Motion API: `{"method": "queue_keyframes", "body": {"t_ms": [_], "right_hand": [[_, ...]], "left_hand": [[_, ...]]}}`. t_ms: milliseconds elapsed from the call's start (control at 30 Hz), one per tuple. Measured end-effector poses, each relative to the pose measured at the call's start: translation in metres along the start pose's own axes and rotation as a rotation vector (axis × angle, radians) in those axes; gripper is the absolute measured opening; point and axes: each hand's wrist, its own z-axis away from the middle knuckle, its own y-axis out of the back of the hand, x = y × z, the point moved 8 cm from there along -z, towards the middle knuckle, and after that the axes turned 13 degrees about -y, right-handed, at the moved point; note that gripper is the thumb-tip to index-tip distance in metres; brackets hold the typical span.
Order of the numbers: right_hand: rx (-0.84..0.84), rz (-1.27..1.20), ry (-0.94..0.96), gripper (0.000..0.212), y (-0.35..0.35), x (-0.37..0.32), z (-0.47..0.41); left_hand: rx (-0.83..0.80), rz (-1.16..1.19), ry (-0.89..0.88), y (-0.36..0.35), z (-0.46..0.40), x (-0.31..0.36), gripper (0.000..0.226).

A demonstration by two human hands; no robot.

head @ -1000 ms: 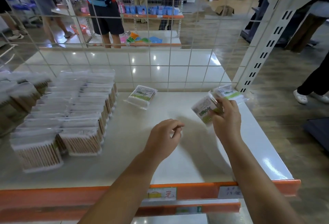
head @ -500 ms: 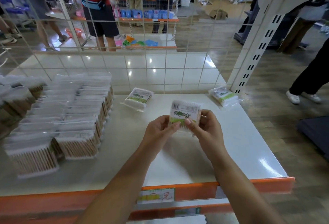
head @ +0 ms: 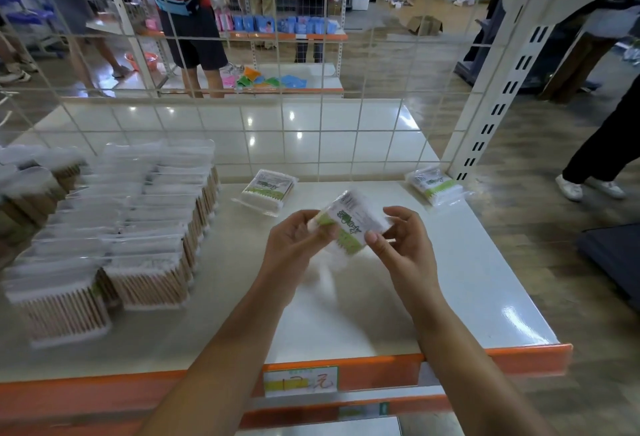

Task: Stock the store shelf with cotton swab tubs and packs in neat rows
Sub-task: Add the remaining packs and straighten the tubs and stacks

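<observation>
Both hands hold one cotton swab pack (head: 353, 219) with a green and white label above the middle of the white shelf (head: 450, 297). My left hand (head: 294, 241) grips its left end and my right hand (head: 401, 241) pinches its right side. The pack is tilted and blurred. A second swab pack (head: 265, 190) lies flat near the back of the shelf. A third pack (head: 434, 184) lies at the back right corner. Rows of clear tubs of wooden-stick swabs (head: 138, 228) fill the left part of the shelf.
A wire grid panel (head: 311, 124) closes the back of the shelf, and a white slotted upright (head: 502, 96) stands at its right. The front edge is an orange strip with a price label (head: 301, 382). People stand in the aisle beyond the grid and at the right.
My right hand carried the pack from the right side to the middle, my left hand joined it, and the pack has since turned to a tilt between both hands.
</observation>
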Motion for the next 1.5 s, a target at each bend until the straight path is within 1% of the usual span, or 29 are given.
{"method": "queue_keyframes", "body": {"t_ms": [67, 133, 233, 267, 333, 367, 433, 500, 567, 700, 767, 867, 900, 967, 1033, 1167, 1267, 1333, 1400, 1500], "right_hand": [[0.013, -0.022, -0.005, 0.052, 0.004, -0.001, 0.0], [0.002, -0.031, -0.007, 0.051, 0.004, -0.001, 0.0], [-0.096, -0.014, 0.001, 0.052, -0.004, 0.001, 0.0], [-0.132, 0.001, -0.001, 0.049, -0.007, 0.002, 0.0], [-0.171, 0.029, 0.009, 0.032, -0.012, 0.0, 0.002], [-0.182, 0.033, 0.012, 0.023, -0.013, -0.001, 0.002], [-0.197, 0.013, -0.012, 0.017, -0.014, 0.0, 0.003], [-0.199, -0.019, -0.038, 0.017, -0.015, 0.002, 0.003], [-0.186, -0.032, -0.06, 0.018, -0.015, 0.005, 0.001], [-0.147, -0.054, -0.074, 0.021, -0.015, 0.007, 0.001], [-0.114, -0.076, -0.08, 0.024, -0.013, 0.006, 0.001], [-0.072, -0.126, -0.096, 0.022, -0.009, 0.005, 0.0], [-0.064, -0.139, -0.101, 0.022, -0.008, 0.005, 0.0], [-0.041, -0.142, -0.096, 0.028, -0.007, 0.005, 0.0], [-0.024, -0.1, -0.053, 0.032, -0.006, 0.001, 0.001], [-0.018, -0.078, -0.01, 0.027, -0.007, -0.004, 0.002], [-0.009, -0.052, 0.0, 0.027, -0.007, -0.002, 0.0], [0.011, -0.002, 0.029, 0.024, -0.006, -0.002, 0.0], [0.064, 0.1, 0.054, 0.019, -0.004, 0.0, -0.002], [0.11, 0.232, 0.075, 0.018, -0.003, 0.001, -0.005]], "left_hand": [[-0.004, -0.046, -0.033, 0.003, -0.009, 0.01, 0.016], [-0.052, -0.146, -0.06, 0.002, -0.017, 0.021, 0.017], [-0.166, -0.238, -0.05, -0.007, -0.023, 0.025, 0.023], [-0.201, -0.259, -0.032, -0.01, -0.024, 0.024, 0.024], [-0.247, -0.294, -0.022, -0.014, -0.023, 0.02, 0.027], [-0.243, -0.294, -0.022, -0.015, -0.022, 0.019, 0.028], [-0.171, -0.222, -0.003, -0.011, -0.02, 0.014, 0.034], [-0.085, -0.103, 0.04, -0.007, -0.017, 0.007, 0.045], [-0.032, -0.016, 0.086, -0.004, -0.013, -0.003, 0.045], [-0.012, 0.111, 0.173, -0.005, -0.004, -0.018, 0.046], [-0.014, 0.174, 0.191, -0.007, -0.002, -0.022, 0.042], [-0.011, 0.153, 0.219, -0.006, 0.001, -0.027, 0.031], [-0.013, 0.154, 0.228, -0.007, 0.001, -0.028, 0.03], [-0.014, 0.186, 0.244, -0.007, 0.001, -0.029, 0.031], [-0.004, 0.231, 0.254, -0.008, 0.0, -0.03, 0.03], [0.0, 0.283, 0.252, -0.01, -0.001, -0.029, 0.025], [0.004, 0.291, 0.247, -0.009, -0.001, -0.029, 0.026], [0.009, 0.269, 0.236, -0.008, -0.001, -0.029, 0.029], [0.013, 0.239, 0.213, -0.007, -0.001, -0.028, 0.029], [-0.005, 0.139, 0.116, -0.004, 0.0, -0.022, 0.032]]}}
